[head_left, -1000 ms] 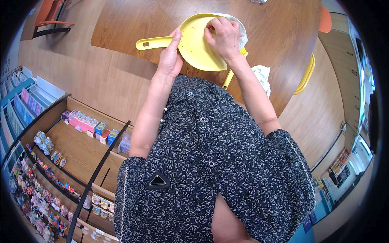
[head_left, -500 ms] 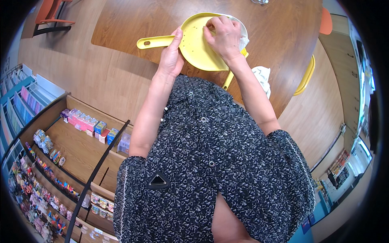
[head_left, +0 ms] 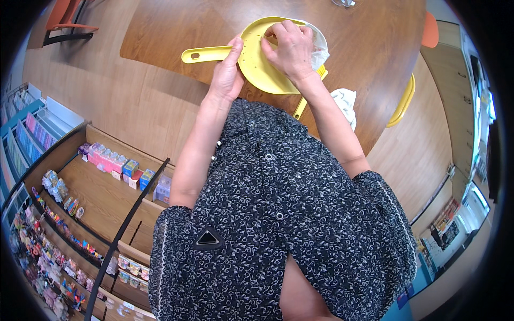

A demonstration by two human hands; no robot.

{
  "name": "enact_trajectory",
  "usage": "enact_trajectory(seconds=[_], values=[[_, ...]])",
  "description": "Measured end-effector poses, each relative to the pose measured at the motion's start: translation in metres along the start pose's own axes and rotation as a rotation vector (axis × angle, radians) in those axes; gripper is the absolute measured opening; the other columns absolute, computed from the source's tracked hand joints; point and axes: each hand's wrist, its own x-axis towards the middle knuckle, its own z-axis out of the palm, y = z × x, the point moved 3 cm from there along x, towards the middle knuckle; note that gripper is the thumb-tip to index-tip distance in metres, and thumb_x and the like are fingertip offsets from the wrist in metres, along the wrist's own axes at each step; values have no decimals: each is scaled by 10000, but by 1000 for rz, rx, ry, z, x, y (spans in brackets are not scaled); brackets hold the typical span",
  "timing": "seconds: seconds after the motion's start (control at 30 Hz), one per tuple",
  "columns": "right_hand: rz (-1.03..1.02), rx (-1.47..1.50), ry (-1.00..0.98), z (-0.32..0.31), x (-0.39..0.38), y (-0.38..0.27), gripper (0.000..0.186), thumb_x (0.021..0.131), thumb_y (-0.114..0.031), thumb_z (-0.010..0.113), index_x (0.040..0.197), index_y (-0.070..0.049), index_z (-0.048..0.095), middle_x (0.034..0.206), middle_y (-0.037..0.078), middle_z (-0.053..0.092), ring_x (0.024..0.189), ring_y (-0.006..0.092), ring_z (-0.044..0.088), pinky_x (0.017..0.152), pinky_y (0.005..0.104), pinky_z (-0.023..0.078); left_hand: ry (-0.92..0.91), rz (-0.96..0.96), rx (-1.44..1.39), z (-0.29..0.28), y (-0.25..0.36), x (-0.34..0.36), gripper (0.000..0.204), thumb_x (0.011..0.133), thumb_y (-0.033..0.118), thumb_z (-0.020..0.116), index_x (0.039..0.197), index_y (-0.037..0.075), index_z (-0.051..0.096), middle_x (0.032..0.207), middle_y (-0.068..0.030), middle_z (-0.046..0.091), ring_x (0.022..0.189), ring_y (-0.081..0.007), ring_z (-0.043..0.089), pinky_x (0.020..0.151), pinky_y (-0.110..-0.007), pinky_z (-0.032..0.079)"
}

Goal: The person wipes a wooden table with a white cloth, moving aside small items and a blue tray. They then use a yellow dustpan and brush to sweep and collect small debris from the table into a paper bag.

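Observation:
A yellow dustpan (head_left: 256, 65) with small dark bits scattered on it is held over the near edge of the table, its handle pointing left. My left hand (head_left: 228, 75) grips its left side by the base of the handle, thumb on top. Over the pan, my right hand (head_left: 292, 49) has its fingers curled toward the thumb; whatever is in them is hidden. Behind that hand shows a rounded white rim with crumpled white material (head_left: 320, 56). A yellow brush (head_left: 300, 108) lies partly under my right forearm, its bristles showing beside the wrist.
A crumpled white cloth (head_left: 344, 104) lies on the brown wooden table (head_left: 176, 32) to the right. Yellow (head_left: 404, 101) and orange chairs (head_left: 430, 29) stand beyond its right edge. Shelves of small colourful goods (head_left: 101, 182) fill the lower left.
My right hand has shifted slightly left over the dustpan, uncovering more of the white material behind it. My left hand keeps its grip.

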Motion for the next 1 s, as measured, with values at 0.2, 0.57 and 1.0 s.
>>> enact_trajectory(seconds=[0.2,0.57,1.0], values=[[7,-18,-53,7,6,-3,114,724,-197,712,740,-114,636,754,39,607,766,217,614,804,391,386,0,-14,25,1,1,0,348,981,306,596,1240,76,558,1218,-46,602,1146,-152,569,1026,-347,465],[151,-157,0,-24,-35,61,55,761,-161,669,801,-130,649,762,9,620,741,168,597,795,357,386,50,-24,76,-19,-7,7,462,991,350,563,1328,38,513,1275,-90,586,1189,-176,562,1034,-350,472],[-68,114,-148,-3,-10,-35,113,768,-158,650,850,-149,727,742,25,587,739,201,606,816,392,391,19,-16,-2,-6,-1,4,357,994,285,574,1254,44,534,1221,-69,593,1147,-163,565,1024,-341,469]])
